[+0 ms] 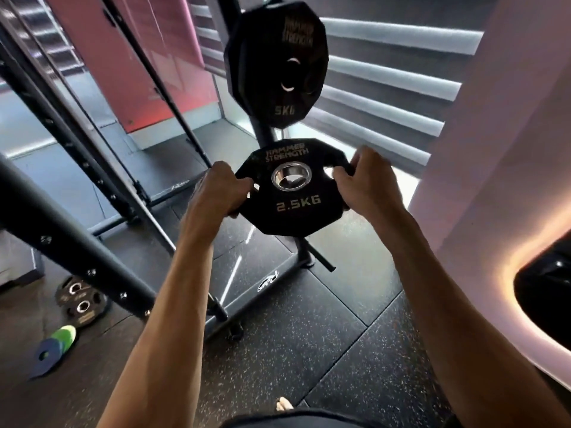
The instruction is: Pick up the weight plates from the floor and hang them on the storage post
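I hold a black 2.5 kg weight plate [290, 208] upright in front of me with both hands. My left hand [217, 188] grips its left handle slot and my right hand [367, 179] grips its right one. The plate's steel-ringed hole faces me, level with the dark upright of the storage rack [265, 132] behind it. Higher on that upright hang black 5 kg plates [275, 63] on a post. Two more black plates [81, 301] lie on the floor at lower left.
A thick black rack beam [71, 242] slants across the left. Blue and green discs [52, 350] lie on the floor near it. The rack's base bars [272, 281] spread over the speckled rubber floor. A pale curved wall [506, 149] stands at right.
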Demonstrator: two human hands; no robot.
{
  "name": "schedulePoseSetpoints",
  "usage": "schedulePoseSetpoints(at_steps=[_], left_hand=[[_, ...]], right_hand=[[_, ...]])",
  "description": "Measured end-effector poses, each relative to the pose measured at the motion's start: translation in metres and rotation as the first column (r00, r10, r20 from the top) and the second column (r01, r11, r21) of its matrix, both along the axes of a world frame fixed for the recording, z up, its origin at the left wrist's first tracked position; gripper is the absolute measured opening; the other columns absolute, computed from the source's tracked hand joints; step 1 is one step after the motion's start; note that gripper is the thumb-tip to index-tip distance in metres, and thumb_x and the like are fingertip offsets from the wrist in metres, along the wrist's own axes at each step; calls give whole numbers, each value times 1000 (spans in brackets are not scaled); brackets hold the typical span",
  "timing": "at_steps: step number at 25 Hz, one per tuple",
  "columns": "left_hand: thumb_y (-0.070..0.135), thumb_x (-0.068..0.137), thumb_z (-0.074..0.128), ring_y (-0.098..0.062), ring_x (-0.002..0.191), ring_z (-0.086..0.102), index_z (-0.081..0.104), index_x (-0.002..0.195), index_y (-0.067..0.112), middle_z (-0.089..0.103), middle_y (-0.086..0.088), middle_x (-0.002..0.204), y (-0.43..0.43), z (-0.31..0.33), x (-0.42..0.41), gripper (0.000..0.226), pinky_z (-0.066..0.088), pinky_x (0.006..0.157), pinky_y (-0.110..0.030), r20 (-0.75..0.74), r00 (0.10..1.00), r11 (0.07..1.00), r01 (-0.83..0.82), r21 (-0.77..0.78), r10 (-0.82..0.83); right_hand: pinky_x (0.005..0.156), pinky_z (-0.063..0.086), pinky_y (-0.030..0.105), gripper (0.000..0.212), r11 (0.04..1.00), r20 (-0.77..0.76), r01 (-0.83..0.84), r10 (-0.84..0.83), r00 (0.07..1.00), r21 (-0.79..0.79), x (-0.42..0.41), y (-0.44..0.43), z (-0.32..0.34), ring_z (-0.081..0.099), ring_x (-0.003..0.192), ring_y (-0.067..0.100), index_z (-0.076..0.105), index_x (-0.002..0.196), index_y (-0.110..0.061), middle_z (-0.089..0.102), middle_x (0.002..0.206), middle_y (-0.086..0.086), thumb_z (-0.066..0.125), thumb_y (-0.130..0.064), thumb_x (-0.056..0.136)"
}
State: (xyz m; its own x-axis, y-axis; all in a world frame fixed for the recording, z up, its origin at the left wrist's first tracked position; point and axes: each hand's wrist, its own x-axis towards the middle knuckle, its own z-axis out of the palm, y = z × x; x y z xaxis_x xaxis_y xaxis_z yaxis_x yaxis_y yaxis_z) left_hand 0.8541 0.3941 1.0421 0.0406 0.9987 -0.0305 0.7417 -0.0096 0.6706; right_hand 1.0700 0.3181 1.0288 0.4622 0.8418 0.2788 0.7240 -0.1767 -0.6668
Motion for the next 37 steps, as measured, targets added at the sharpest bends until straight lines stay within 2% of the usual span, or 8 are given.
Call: schedulePoseSetpoints(at_steps=[4,10,15,19,27,30,33,37], left_hand=[[37,80,63,-30,69,64,53,85,10,65,-8,77,27,32,25,29,55,69,-40,54,998,966,-26,257,13],[29,94,61,-33,114,62,49,126,9,68,-10,120,69,65,71,39,44,86,-36,160,987,872,-90,481,13],[25,95,62,-28,109,64,50,121,9,69,-6,116,105,56,107,33,34,73,-24,199,976,837,-180,517,87],[23,95,62,-30,106,64,49,121,6,68,-5,113,117,44,130,34,43,79,-34,204,964,770,-258,584,169],[23,97,60,-20,96,65,50,124,6,65,-7,114,120,30,150,34,51,85,-27,223,913,647,-401,649,343],[23,98,59,-21,97,61,49,132,6,57,-14,117,121,20,155,39,52,85,-29,205,895,614,-424,666,395],[15,97,59,-23,98,63,46,136,4,55,-15,118,123,13,158,42,54,84,-29,206,909,578,-393,715,363],[16,99,56,-23,95,62,41,143,7,54,-15,116,131,17,156,47,53,81,-30,181,904,609,-398,686,387]], right_hand=[[68,33,30,19,974,-42,74,-66,997,215,16,26,25,51,81,24,47,97,-14,56,88,2,58,-29,96],[71,34,24,26,910,-173,133,-69,982,393,35,101,44,57,92,23,49,116,-1,53,94,-2,55,-23,101],[59,28,17,24,879,-229,129,-24,973,458,62,158,33,50,81,15,45,115,3,52,90,-1,51,-16,102],[52,36,4,15,884,-277,58,82,957,463,82,190,18,50,66,1,41,109,-2,55,86,1,50,-12,102],[53,41,14,14,795,-223,-124,311,924,594,95,237,-2,49,65,2,32,100,-13,48,79,-7,44,-18,104],[60,45,25,13,763,-223,-153,365,904,628,100,250,-17,50,74,11,35,100,-11,53,89,7,43,-21,104],[68,48,34,17,787,-250,-151,363,897,599,98,267,-23,47,81,2,41,103,-4,53,100,13,46,-20,101],[65,45,13,22,834,-199,-214,355,913,508,98,287,-10,46,85,-8,45,110,-1,51,107,16,47,-19,99]])
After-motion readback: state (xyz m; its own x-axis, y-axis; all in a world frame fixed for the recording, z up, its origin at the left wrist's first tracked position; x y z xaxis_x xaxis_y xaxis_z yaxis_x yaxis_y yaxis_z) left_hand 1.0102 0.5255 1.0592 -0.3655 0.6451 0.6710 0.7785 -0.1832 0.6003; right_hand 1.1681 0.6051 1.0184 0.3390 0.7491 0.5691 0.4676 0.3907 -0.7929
